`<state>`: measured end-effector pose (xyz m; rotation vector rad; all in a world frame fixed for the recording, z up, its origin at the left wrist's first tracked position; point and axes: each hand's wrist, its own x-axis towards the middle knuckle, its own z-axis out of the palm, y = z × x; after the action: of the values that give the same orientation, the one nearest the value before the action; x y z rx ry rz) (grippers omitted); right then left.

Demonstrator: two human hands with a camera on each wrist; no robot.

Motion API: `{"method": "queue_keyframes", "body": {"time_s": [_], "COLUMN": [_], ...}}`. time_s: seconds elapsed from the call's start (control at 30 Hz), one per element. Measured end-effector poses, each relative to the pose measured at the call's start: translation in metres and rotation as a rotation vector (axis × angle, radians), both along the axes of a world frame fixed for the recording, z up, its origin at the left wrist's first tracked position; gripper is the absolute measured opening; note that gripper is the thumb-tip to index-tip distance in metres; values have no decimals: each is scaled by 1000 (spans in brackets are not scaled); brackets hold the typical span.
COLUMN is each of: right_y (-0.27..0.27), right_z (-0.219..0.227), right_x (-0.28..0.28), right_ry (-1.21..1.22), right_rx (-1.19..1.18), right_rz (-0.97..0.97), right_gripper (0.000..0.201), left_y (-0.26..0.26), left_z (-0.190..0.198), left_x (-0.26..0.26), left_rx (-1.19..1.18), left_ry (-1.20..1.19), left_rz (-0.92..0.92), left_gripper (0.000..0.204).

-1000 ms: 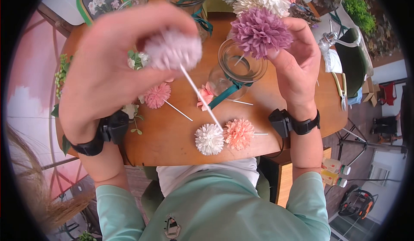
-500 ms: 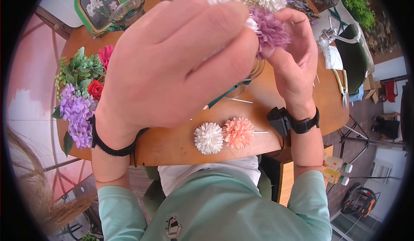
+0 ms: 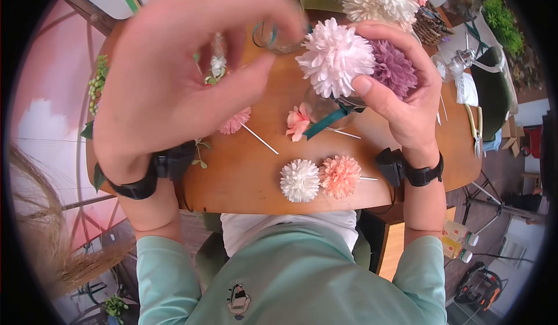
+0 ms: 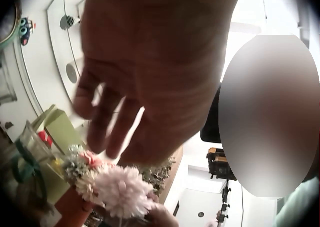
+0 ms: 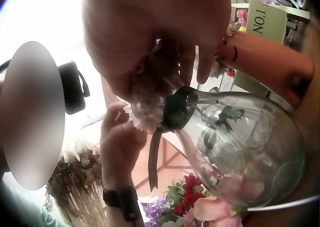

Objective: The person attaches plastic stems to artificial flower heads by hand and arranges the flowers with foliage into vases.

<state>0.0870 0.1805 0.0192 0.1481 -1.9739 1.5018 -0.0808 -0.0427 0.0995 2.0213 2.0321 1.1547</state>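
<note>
My right hand [image 3: 410, 87] holds two pompom-like artificial flowers, a pale pink one [image 3: 337, 58] and a purple one [image 3: 392, 69]. Its thumb lies against the pale pink head and its fingers curve around the purple one. Both heads are over the mouth of a clear glass vase [image 5: 250, 142] tied with a dark green ribbon [image 3: 328, 123]; the blooms hide the rim in the head view. To the left, my left hand [image 3: 186, 75] is raised with nothing between thumb and fingers. In the left wrist view its fingers hang loosely, above the pale pink flower [image 4: 122, 192].
A white flower [image 3: 299, 181] and a peach one [image 3: 340, 177] lie near the table's front edge. A coral flower [image 3: 298, 121] is beside the vase, a pink one [image 3: 234, 120] farther left. More blooms [image 3: 383, 2] stand behind. Pliers [image 3: 475, 128] lie at right.
My left hand brought the pale pink flower over to the purple one, let go of it and drew back left. The right hand now holds both flowers. The head view has shifted slightly.
</note>
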Motion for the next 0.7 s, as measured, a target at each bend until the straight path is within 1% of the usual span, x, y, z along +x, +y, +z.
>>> {"method": "queue_keyframes", "body": {"time_s": [0.03,0.07,0.1,0.17,0.3,0.37,0.47,0.5,0.57,0.6,0.67,0.7], "right_y": [-2,0,0,-1,-2,-2,0,0,-1,-1,-1,0], "right_z": [1,0,1,1,2,1,0,0,1,1,1,1], "right_x": [0,-1,-1,0,0,0,-1,0,0,0,0,0], "right_ry": [-3,21,21,-10,-7,-20,-6,-7,-20,-19,-18,-19], "right_rx": [-49,-27,-24,-14,-17,-29,-18,-18,-52,-50,-63,-57], "right_rz": [-19,-17,-14,-28,-43,-22,-8,-13,1,-4,16,9], "right_gripper": [49,48,48,48,48,48,48,48,49,49,50,50], "left_y": [-7,-9,-7,1,15,20,26,27,24,22,21,23], "left_z": [3,4,0,-18,-30,-38,-43,-50,-65,-63,-58,-53], "left_x": [-5,-9,-11,-13,-9,-12,-12,-15,-24,-26,-27,-27], "left_rx": [-243,-563,-560,-774,-856,-890,-945,-945,-848,-845,-780,-773], "left_ry": [-48,54,53,506,460,394,327,328,190,192,242,243], "left_rz": [68,150,154,341,332,314,283,278,237,234,128,123], "left_gripper": [36,39,39,36,33,30,32,32,26,26,25,25]}}
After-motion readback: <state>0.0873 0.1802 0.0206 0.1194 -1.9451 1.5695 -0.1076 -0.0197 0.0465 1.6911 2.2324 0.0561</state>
